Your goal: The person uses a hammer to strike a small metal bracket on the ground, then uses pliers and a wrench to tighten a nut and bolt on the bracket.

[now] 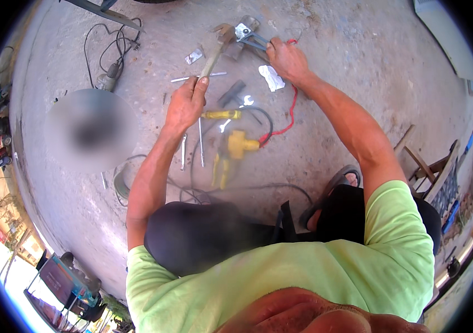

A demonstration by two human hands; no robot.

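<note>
Blue-grey, a two-handled tool with a silvery end is extending over a dark metal block on the concrete floor. The right hand is clamping its handles; the left hand, apart, is gripping a hammer. White paper is lying nearby.

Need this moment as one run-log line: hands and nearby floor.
left hand: holds hammer | right hand: holds two-bar tool near metal block | floor: white paper, red cord

Hammer handle matt (wood, probably); floor rough, concrete-like.
</note>
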